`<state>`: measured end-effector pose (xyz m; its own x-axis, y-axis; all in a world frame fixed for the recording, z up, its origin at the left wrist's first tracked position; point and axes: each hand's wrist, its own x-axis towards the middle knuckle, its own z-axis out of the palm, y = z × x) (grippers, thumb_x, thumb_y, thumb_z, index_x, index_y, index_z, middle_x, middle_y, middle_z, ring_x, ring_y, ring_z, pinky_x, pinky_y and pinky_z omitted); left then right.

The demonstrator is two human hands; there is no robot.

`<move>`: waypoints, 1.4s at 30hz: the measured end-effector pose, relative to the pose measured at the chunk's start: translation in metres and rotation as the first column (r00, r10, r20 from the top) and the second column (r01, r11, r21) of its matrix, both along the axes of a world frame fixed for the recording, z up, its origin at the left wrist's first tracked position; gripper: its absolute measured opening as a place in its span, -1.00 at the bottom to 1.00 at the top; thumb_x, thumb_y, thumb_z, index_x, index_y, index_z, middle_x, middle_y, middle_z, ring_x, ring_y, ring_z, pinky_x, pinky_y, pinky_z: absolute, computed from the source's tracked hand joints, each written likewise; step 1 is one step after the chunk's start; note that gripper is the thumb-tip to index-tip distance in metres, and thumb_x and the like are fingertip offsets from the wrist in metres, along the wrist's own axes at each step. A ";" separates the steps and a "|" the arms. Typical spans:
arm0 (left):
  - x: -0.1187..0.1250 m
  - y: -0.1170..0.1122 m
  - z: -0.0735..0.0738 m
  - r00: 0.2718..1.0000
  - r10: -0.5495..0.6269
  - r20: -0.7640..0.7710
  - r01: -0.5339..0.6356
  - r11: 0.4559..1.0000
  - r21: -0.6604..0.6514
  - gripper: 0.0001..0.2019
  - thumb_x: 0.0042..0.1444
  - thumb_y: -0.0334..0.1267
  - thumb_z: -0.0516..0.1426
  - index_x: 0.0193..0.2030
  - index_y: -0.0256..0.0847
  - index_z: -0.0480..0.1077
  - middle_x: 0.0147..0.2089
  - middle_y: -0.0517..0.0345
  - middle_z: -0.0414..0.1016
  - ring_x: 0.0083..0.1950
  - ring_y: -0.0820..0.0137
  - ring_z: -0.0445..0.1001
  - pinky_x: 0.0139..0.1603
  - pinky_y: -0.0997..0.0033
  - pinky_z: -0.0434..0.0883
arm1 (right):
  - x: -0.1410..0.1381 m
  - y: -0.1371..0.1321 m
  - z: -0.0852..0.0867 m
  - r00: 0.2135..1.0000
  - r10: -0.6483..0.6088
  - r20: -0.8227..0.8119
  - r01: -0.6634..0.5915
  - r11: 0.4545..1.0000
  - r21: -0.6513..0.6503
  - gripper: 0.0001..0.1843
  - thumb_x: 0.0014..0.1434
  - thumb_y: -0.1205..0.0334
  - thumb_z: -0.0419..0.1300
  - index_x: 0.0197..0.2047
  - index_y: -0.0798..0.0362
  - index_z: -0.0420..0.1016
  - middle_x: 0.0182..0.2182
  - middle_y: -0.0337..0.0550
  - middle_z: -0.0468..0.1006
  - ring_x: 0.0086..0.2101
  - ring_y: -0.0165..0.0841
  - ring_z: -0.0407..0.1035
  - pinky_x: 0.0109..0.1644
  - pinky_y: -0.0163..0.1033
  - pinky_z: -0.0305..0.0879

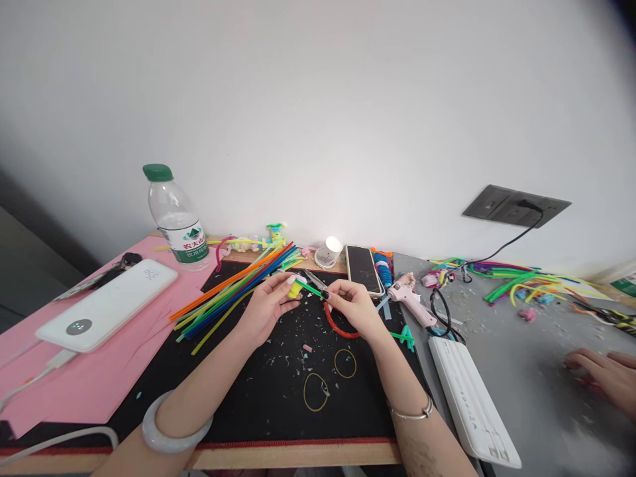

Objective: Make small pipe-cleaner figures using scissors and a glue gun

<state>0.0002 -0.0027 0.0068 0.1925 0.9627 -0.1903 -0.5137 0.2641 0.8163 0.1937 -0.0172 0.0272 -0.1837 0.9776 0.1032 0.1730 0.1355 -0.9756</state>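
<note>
My left hand (271,308) is closed in a pinch on a small yellow fuzzy piece (295,290) with a green pipe cleaner (310,287) running out of it to the right. At the other end of that pipe cleaner, the fingertips of my right hand (354,309) are pinched shut. Both hands hover over the black mat (268,404). Beneath my right hand lies a tool with a red curved handle (342,329) and metal blades (314,278), apparently scissors, partly hidden. A bundle of colourful pipe cleaners (233,295) rests left of my left hand.
A water bottle (179,225) and white power bank (106,305) stand left. Behind are a paper cup (328,252) and phone (364,270). Rightward lie a pink glue gun (412,301), another power bank (472,397) and another person's hand (606,377). Rubber bands (316,392) lie in front.
</note>
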 end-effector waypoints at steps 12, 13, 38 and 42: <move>0.000 0.002 0.001 0.977 -0.060 0.204 0.092 0.984 -0.152 -0.86 -0.01 -0.36 0.29 -0.32 -0.20 0.40 -0.40 0.24 0.48 -0.40 0.49 0.51 -0.34 0.50 0.48 | 0.007 0.000 0.004 0.996 0.093 -0.013 -0.093 0.995 -0.038 -0.83 0.00 0.17 0.29 -0.38 0.10 0.49 -0.50 -0.21 0.51 -0.46 -0.40 0.37 -0.31 -0.28 0.27; 0.000 0.002 0.001 0.975 -0.067 0.212 0.102 0.982 -0.159 -0.87 0.00 -0.36 0.28 -0.33 -0.21 0.40 -0.40 0.23 0.48 -0.41 0.50 0.51 -0.35 0.50 0.49 | 0.008 0.000 0.005 0.995 0.101 -0.006 -0.101 0.994 -0.036 -0.83 0.00 0.17 0.30 -0.39 0.10 0.50 -0.49 -0.20 0.52 -0.45 -0.40 0.37 -0.30 -0.28 0.27; 0.000 0.002 -0.002 0.966 -0.128 0.223 0.166 0.973 -0.161 -0.96 0.17 -0.42 0.13 -0.23 -0.26 0.38 -0.36 0.14 0.47 -0.41 0.50 0.49 -0.34 0.50 0.49 | -0.003 0.006 0.017 0.992 0.099 0.077 -0.100 0.995 0.006 -0.87 0.03 0.25 0.23 -0.35 0.12 0.54 -0.57 -0.28 0.44 -0.66 -0.54 0.15 -0.57 -0.38 0.07; -0.001 0.003 -0.005 0.955 -0.167 0.246 0.212 0.962 -0.173 -0.95 0.20 -0.41 0.10 -0.23 -0.28 0.38 -0.39 0.13 0.47 -0.44 0.51 0.47 -0.37 0.51 0.49 | -0.001 0.006 0.011 0.993 0.112 0.042 -0.114 0.993 0.027 -0.88 0.02 0.26 0.25 -0.36 0.12 0.56 -0.59 -0.29 0.41 -0.62 -0.53 0.16 -0.55 -0.39 0.05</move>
